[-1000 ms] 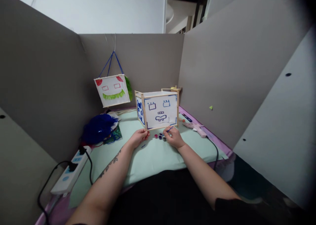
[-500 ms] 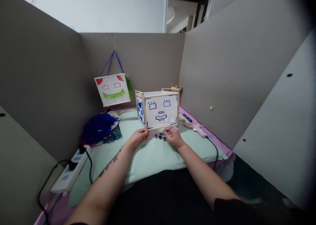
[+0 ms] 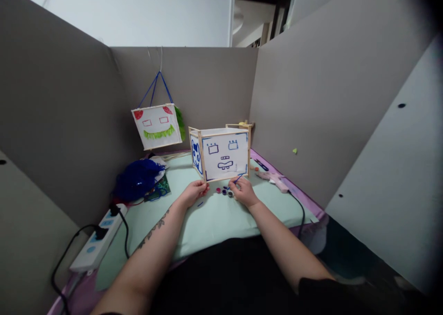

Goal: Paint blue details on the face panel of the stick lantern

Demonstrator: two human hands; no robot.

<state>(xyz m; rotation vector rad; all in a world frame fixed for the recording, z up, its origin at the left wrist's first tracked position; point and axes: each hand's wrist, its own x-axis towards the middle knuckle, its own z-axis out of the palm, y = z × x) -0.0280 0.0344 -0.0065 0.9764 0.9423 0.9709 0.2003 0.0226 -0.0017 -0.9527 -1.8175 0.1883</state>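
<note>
In front of me stands a box-shaped paper lantern [image 3: 226,156] with a wooden stick frame. Blue drawings of a face mark its front panel, and more blue painting covers its left side. My left hand [image 3: 195,192] pinches the lantern's lower front left corner. A thin blue paintbrush [image 3: 238,178] is held in my right hand [image 3: 244,193], close to the lantern's lower right edge; whether its tip touches the paper I cannot tell. Several small paint pots [image 3: 224,192] sit between my hands, one of them red. A short blue piece [image 3: 200,204] lies by my left wrist.
A finished-looking lantern [image 3: 159,127] hangs at the back left on blue cords. Blue yarn [image 3: 138,179] is heaped below it. A power strip [image 3: 98,239] with black cables lies at left, a pink glue gun [image 3: 277,181] at right. Grey partitions [image 3: 187,84] surround the table.
The paintbrush in my right hand has tilted slightly. My left hand keeps its hold on the lantern's corner. The whole view has shifted very slightly.
</note>
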